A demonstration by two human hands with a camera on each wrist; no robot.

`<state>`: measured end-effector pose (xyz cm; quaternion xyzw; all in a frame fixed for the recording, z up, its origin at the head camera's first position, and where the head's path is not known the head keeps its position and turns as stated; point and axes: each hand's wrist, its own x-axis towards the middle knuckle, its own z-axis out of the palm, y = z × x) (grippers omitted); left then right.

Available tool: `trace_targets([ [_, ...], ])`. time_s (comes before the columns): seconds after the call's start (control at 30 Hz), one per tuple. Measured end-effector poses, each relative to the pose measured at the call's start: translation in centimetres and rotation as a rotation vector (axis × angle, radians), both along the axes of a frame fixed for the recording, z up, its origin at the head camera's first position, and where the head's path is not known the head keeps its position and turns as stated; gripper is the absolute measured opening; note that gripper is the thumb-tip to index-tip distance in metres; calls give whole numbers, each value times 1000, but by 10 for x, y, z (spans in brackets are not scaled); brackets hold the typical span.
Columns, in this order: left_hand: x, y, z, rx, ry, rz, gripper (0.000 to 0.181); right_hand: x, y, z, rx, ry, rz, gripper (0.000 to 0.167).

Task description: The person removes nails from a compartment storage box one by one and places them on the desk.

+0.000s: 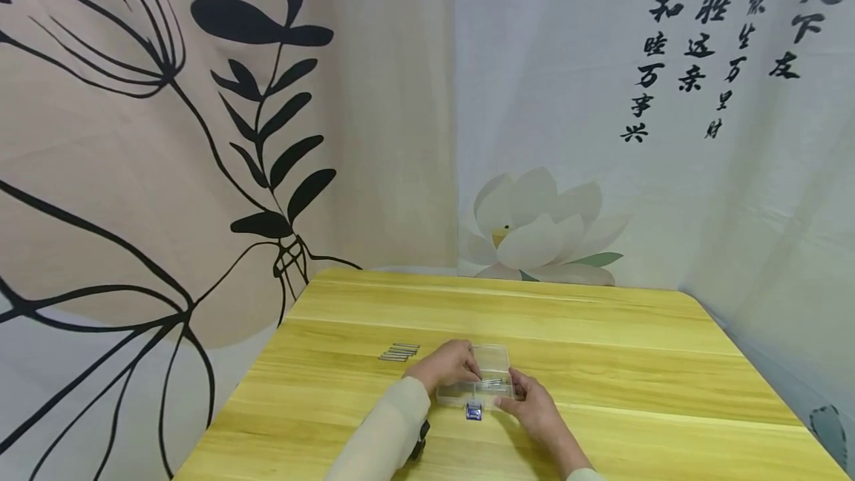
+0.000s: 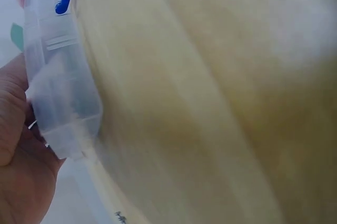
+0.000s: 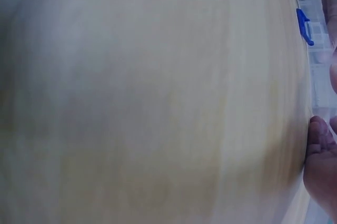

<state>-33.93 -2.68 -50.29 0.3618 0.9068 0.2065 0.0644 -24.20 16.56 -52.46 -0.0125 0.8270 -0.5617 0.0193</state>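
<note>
A clear plastic box with a blue latch stands on the table, its lid raised at the back. Thin metal rods, like nails or screws, lie in its right part. My left hand reaches in from the left, bent fingertips at the rods' ends; small bright glints show between thumb and fingers in the left wrist view, so it seems to pinch a rod, though the fingers partly hide it. Around the box's right end, my right hand grips, thumb in front and fingers behind.
Several similar metal rods lie side by side on the table, left of the box. The yellow wooden tabletop reaches back to a printed curtain. A dark strap shows at the left wrist.
</note>
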Motion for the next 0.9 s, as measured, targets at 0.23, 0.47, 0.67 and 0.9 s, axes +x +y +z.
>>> trace_targets([
  [0.23, 1, 2, 5, -50, 17, -2, 6, 0, -1, 1, -3, -4, 0, 74],
  [0.47, 1, 1, 2, -33, 10, 4, 8, -1, 0, -1, 5, -1, 8, 74],
  [0.67, 0, 0, 0, -8, -50, 36, 9, -1, 0, -2, 32, -5, 2, 76],
  [0.9, -1, 0, -2, 9, -74, 34, 10, -1, 0, -2, 14, -5, 5, 75],
])
